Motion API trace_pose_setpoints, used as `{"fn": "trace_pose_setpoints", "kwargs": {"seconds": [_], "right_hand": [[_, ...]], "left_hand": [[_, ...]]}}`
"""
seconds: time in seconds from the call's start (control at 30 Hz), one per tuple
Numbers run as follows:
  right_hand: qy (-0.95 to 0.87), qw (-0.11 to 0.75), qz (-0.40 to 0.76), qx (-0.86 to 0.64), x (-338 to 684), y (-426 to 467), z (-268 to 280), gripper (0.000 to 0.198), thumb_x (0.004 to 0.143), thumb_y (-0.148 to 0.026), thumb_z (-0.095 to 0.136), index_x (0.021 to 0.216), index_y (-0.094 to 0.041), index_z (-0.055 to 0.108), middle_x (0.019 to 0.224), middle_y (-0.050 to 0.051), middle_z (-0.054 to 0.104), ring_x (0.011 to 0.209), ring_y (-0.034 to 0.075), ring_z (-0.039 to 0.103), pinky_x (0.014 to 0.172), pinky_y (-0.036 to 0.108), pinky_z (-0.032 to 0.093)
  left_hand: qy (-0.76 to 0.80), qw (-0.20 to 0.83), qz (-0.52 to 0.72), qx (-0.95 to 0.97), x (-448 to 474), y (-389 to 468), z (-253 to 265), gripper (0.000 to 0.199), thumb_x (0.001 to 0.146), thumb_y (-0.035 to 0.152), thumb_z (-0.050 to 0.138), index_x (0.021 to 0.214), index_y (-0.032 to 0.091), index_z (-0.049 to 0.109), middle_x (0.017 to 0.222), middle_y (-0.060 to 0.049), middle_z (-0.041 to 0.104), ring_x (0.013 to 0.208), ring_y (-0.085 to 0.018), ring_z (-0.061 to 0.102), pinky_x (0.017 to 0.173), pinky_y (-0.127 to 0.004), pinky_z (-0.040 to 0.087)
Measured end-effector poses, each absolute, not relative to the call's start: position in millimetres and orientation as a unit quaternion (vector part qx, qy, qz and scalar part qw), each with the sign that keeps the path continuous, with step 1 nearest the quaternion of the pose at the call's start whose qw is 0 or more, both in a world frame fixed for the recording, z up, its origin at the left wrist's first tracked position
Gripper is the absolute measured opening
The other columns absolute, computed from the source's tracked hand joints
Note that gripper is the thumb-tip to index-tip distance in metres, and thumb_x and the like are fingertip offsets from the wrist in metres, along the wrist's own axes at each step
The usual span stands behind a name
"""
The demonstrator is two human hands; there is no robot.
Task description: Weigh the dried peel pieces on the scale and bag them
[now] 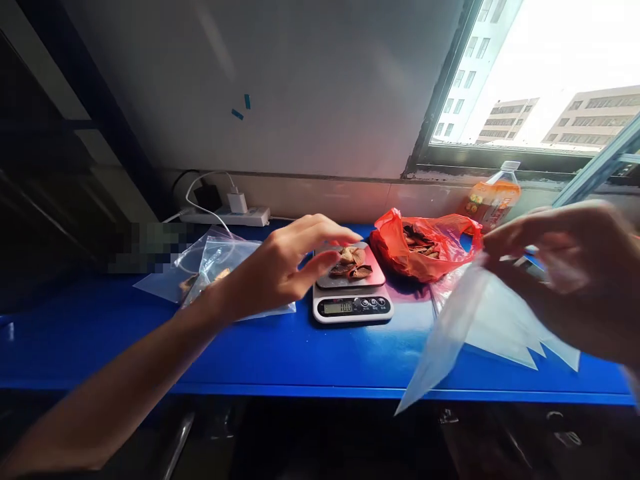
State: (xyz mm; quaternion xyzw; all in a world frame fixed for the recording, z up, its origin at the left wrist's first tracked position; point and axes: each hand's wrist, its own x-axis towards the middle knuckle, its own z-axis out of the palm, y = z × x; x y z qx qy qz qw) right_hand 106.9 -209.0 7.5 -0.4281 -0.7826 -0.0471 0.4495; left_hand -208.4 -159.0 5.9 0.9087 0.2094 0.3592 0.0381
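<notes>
My left hand (295, 260) reaches in over the left side of a small digital scale (320, 308), thumb and fingers apart with nothing between them. Several dried brown pieces (353, 263), like peel or bark, lie on the scale's plate beside my fingertips. The display appears to read 10.0. My right hand (585, 273), slightly blurred, pinches the top of a clear plastic bag (450, 333), which hangs tilted down past the table's front edge. Behind it, more flat clear bags (510, 320) lie fanned on the table.
An open red plastic bag (395, 257) of dried pieces stands right of the scale. Filled clear bags (220, 257) lie at the left on the blue table (280, 360). A power strip (255, 217) and an orange-labelled bottle (495, 197) stand along the wall.
</notes>
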Motion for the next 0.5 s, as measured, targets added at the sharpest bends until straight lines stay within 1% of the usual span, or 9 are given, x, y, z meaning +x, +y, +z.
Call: {"fn": "trace_pose_setpoints", "kwargs": {"seconds": [0.03,0.07,0.1,0.17,0.23,0.3,0.4,0.5], "right_hand": [[-0.811,0.436,-0.009,-0.391,85.1,-213.2,6.2,0.017,0.083,-0.018,0.061,0.096,-0.026,0.054,0.088,0.003,0.062,0.082,0.015,0.063,0.071,0.032,0.054],[-0.83,0.418,0.034,-0.368,66.1,-216.0,2.4,0.017,0.084,-0.017,0.06,0.096,-0.025,0.051,0.087,0.001,0.061,0.079,0.013,0.062,0.068,0.029,0.054],[-0.833,0.422,0.057,-0.354,50.3,-217.8,-3.1,0.016,0.084,-0.015,0.059,0.094,-0.025,0.05,0.085,0.0,0.061,0.076,0.012,0.061,0.065,0.028,0.054],[-0.815,0.455,0.078,-0.349,27.8,-221.3,-16.2,0.017,0.084,-0.013,0.059,0.091,-0.024,0.047,0.082,-0.001,0.059,0.072,0.012,0.058,0.063,0.026,0.052],[-0.795,0.489,0.089,-0.348,14.6,-228.1,-28.9,0.019,0.084,-0.011,0.058,0.091,-0.023,0.045,0.081,-0.001,0.057,0.072,0.012,0.057,0.063,0.025,0.051],[-0.79,0.501,0.11,-0.336,6.6,-239.9,-39.0,0.021,0.084,-0.007,0.054,0.091,-0.023,0.043,0.08,-0.001,0.057,0.071,0.011,0.056,0.063,0.023,0.05],[-0.819,0.472,0.137,-0.296,0.3,-261.8,-48.7,0.021,0.085,-0.004,0.05,0.082,-0.022,0.04,0.073,-0.002,0.057,0.064,0.01,0.053,0.064,0.023,0.048],[-0.856,0.418,0.141,-0.269,-2.2,-276.4,-53.8,0.019,0.09,-0.012,0.05,0.076,-0.021,0.041,0.075,0.0,0.061,0.066,0.01,0.055,0.069,0.024,0.048]], "left_hand": [[0.18,0.047,0.37,0.91,-196.9,-163.6,5.6,0.025,0.093,0.018,0.053,0.118,0.017,0.058,0.11,-0.008,0.066,0.102,-0.018,0.063,0.089,-0.032,0.053],[0.15,0.051,0.383,0.91,-187.2,-168.2,3.6,0.025,0.092,0.017,0.055,0.117,0.015,0.058,0.109,-0.01,0.067,0.101,-0.018,0.064,0.089,-0.032,0.053],[0.134,0.059,0.38,0.913,-179.8,-172.8,0.2,0.027,0.091,0.017,0.057,0.118,0.014,0.056,0.11,-0.011,0.067,0.101,-0.019,0.064,0.089,-0.033,0.053],[0.135,0.078,0.395,0.906,-173.3,-182.0,-8.7,0.026,0.088,0.015,0.06,0.114,0.013,0.057,0.103,-0.01,0.069,0.094,-0.019,0.066,0.084,-0.032,0.055],[0.155,0.106,0.41,0.892,-176.8,-192.4,-17.4,0.016,0.087,0.011,0.059,0.103,0.014,0.06,0.091,-0.007,0.069,0.082,-0.016,0.067,0.076,-0.027,0.055],[0.15,0.128,0.412,0.89,-186.0,-205.2,-24.1,0.01,0.087,0.01,0.058,0.097,0.013,0.061,0.087,-0.007,0.069,0.08,-0.015,0.066,0.074,-0.025,0.055],[0.09,0.145,0.401,0.9,-201.5,-227.1,-32.2,0.013,0.09,0.012,0.054,0.102,0.011,0.06,0.091,-0.01,0.07,0.082,-0.016,0.066,0.074,-0.026,0.054],[0.101,0.153,0.384,0.905,-211.7,-244.1,-42.4,0.016,0.092,0.019,0.054,0.106,0.014,0.059,0.082,-0.007,0.071,0.07,-0.015,0.065,0.066,-0.027,0.052]]}}
